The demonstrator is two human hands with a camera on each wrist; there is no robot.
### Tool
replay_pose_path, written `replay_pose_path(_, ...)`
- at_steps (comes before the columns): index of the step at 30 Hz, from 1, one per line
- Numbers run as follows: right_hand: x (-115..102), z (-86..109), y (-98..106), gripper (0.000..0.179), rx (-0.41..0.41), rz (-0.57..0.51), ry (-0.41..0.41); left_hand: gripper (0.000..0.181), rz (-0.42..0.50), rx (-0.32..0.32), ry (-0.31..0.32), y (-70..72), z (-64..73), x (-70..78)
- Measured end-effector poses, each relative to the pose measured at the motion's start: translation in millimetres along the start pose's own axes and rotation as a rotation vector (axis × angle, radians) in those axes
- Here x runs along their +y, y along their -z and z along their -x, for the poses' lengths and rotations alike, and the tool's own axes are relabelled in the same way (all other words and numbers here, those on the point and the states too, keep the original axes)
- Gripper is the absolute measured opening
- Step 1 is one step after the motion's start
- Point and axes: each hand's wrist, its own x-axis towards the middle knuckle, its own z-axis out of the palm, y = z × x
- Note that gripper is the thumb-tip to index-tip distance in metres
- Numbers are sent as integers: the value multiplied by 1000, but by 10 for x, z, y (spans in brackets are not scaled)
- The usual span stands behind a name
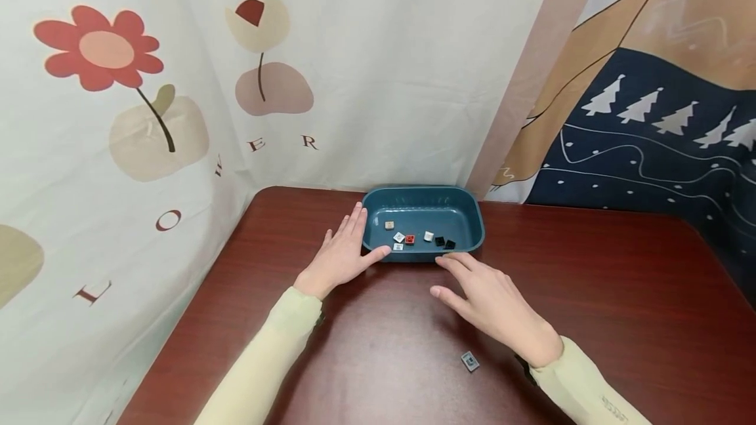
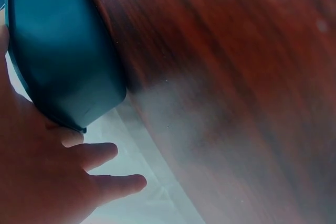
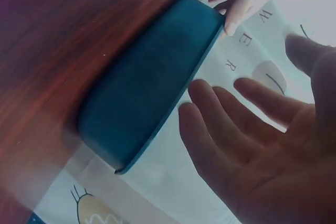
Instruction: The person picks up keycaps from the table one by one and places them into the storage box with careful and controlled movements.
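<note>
A blue rectangular plastic basin (image 1: 422, 257) stands at the far edge of the table. My left hand (image 1: 341, 258) lies along its left end with the fingers spread straight, the thumb reaching to the near rim. In the left wrist view, fingers of that hand (image 2: 42, 166) touch or nearly touch the rim. My right hand (image 1: 493, 294) hovers by the near right rim, fingers loosely bent and holding nothing. Inside the basin lie several small square pieces resembling keycaps: a beige one (image 1: 389, 225), a red one (image 1: 410, 239), white ones (image 1: 428, 236) and black ones (image 1: 440, 241).
A single grey square piece (image 1: 470, 361) lies on the brown table (image 1: 378, 359), left of the right wrist. Behind the table hangs a pale curtain (image 1: 378, 84) with printed flowers. A navy and tan printed cloth (image 1: 650, 149) hangs at the right.
</note>
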Motion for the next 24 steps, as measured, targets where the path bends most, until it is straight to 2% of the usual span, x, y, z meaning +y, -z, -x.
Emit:
replay_pose_path(3,9,99,30,55,-72,-2,-9,112,0,-1,-2,-2,-1,0)
replay_pose_path(7,27,227,57,58,-162,12,22,112,-1,-3,0,-2,-4,4)
replay_pose_path(13,63,403,62,60,-225,10,129,113,-6,-8,-3,0,-7,8)
replay_pose_path(19,68,543,78,61,-358,-29,181,110,1,-6,1,-6,-6,-1)
replay_pose_path(24,88,665,55,58,-402,-36,213,111,-4,-3,-8,-4,-6,1)
